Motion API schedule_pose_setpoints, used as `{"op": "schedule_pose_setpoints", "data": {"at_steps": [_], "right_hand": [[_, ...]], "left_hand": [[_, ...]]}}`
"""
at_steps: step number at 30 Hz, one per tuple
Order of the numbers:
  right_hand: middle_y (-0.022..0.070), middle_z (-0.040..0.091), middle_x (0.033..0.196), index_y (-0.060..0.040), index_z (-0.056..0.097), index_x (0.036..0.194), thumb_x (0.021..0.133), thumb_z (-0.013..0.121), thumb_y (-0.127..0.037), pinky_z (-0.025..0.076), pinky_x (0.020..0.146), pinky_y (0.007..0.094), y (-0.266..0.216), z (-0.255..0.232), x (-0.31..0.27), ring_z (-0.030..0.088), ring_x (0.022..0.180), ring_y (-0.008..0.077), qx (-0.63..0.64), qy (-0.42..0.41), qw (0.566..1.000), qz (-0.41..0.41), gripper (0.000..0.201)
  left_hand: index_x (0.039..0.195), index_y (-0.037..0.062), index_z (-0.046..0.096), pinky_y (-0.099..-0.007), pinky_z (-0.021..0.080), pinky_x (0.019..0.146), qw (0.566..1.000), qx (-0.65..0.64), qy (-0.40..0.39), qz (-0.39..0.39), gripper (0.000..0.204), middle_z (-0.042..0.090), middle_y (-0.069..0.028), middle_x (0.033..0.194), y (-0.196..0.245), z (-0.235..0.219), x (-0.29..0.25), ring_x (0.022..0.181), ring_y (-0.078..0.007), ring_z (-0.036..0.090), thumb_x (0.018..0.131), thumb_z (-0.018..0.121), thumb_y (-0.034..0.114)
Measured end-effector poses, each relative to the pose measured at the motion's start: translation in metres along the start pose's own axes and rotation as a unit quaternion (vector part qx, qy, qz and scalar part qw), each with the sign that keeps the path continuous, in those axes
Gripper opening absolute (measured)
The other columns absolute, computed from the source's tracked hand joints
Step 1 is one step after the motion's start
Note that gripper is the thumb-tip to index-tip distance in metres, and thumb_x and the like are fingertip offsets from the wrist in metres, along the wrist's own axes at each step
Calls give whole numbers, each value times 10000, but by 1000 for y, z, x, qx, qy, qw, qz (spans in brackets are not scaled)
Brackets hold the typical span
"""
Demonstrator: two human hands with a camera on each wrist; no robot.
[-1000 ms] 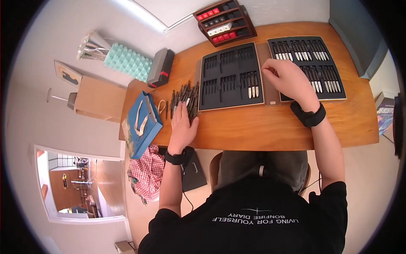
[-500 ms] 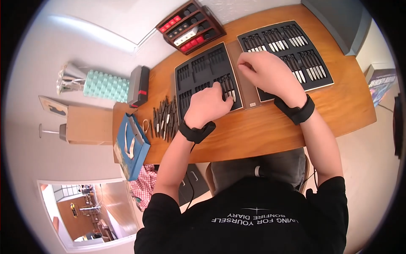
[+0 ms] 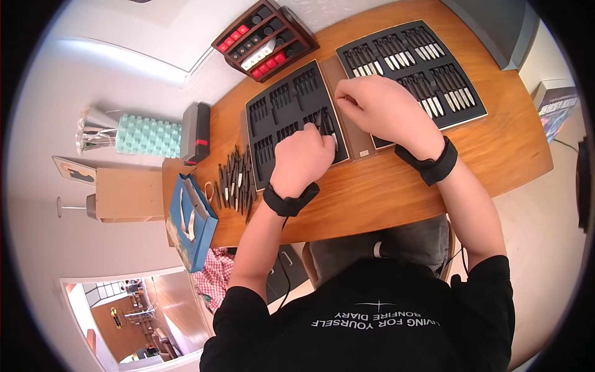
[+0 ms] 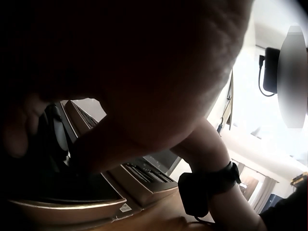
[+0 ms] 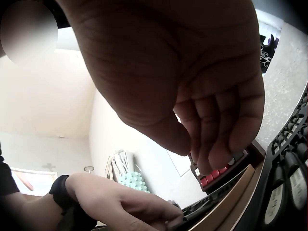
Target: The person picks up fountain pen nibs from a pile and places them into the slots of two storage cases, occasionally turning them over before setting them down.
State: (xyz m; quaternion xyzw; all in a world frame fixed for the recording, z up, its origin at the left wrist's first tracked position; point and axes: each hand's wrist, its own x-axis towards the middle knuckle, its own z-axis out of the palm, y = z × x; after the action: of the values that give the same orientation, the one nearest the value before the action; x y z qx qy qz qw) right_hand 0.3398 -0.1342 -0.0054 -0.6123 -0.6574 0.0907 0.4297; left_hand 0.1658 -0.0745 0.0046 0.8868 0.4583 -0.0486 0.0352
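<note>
Over the lower right slots of the left black tray [image 3: 268, 126], my left hand [image 3: 302, 160] pinches a small dark-handled knife [image 3: 319, 117]. The left wrist view shows its pale blade [image 4: 59, 134] between thumb and fingers, in shadow. My right hand [image 3: 389, 116] hovers above the near left corner of the right tray [image 3: 423, 68], which holds rows of knives. Its fingers curl loosely around nothing, as the right wrist view also shows my hand [image 5: 207, 96]. Loose knives [image 3: 235, 181] lie piled left of the left tray, whose upper slots hold no knives.
A wooden rack [image 3: 266, 43] with red, white and black boxes stands behind the trays. At the table's left are a blue paper bag [image 3: 197, 226], a dark box [image 3: 196, 133] and a tape-like ring [image 3: 209, 190]. A grey panel [image 3: 496, 31] stands at the back right.
My left hand has moved from the loose pile rightward to the left tray's lower right slots. My right hand stays above the right tray's edge. The head view has shifted.
</note>
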Motion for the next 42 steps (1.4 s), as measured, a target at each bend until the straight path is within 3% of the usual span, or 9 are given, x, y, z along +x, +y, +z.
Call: {"op": "schedule_pose_setpoints", "data": {"at_steps": [15,25,29,32,34,36,38,40,42], "right_hand": [[172,635,749,-12,620,790,836,545,-116,508,681,440,1,3,-1,622,756,356,-19,-19,1000,-1,136],[158,628,724,-8,624,840,844,573,-108,488,622,386,4,3,-1,616,695,340,-18,-7,1000,-7,112],[183,631,753,-13,633,812,841,556,-134,504,680,439,-2,-2,0,618,759,368,-17,-17,1000,7,146],[174,634,765,-20,643,835,853,556,-144,502,682,436,-4,-3,0,619,766,363,-2,-20,1000,16,153],[162,636,766,-24,643,851,862,559,-145,497,681,433,-7,-3,-1,618,761,358,7,-30,1000,2,148],[157,634,762,-18,631,850,867,560,-136,491,680,431,-11,-3,-2,616,756,352,5,-14,1000,-1,139],[155,633,765,-18,623,852,869,559,-125,487,676,425,-16,-4,-2,615,766,345,15,-23,1000,-10,126],[155,632,770,-17,621,856,871,558,-124,486,675,415,-22,-5,-2,614,774,339,18,-72,996,39,125],[154,629,764,-15,621,862,872,558,-123,486,674,402,-19,-1,-4,613,766,335,9,-61,998,4,124]], "left_hand": [[836,-22,605,-405,510,715,983,-60,-174,21,396,662,-211,797,-8,-19,17,790,-378,649,815,577,373],[900,-96,531,-508,466,795,995,-81,-50,0,340,614,-333,867,-9,-4,4,879,-466,597,895,426,228],[842,-4,525,-397,468,630,952,-297,-68,31,256,590,-166,661,-42,-11,-13,624,-322,589,932,423,212],[691,73,427,-233,298,488,842,-535,-63,-2,358,389,20,562,-68,-25,-45,511,-66,360,1007,380,235],[743,99,423,-227,250,439,860,-506,-4,-70,323,344,30,525,-103,-19,-61,452,-63,308,1014,381,268],[676,54,422,-268,331,476,892,-433,30,-126,444,391,-5,521,-132,-26,-75,464,-108,376,1029,393,323],[700,32,444,-365,392,501,949,-263,118,-126,435,483,-77,543,-175,-9,-83,480,-225,488,1016,422,329],[724,24,468,-408,415,535,963,-162,154,-148,418,526,-121,577,-197,-1,-89,542,-295,535,1003,445,335],[749,15,493,-452,437,569,966,-62,187,-166,405,569,-165,611,-207,5,-95,604,-365,582,990,469,340]]}}
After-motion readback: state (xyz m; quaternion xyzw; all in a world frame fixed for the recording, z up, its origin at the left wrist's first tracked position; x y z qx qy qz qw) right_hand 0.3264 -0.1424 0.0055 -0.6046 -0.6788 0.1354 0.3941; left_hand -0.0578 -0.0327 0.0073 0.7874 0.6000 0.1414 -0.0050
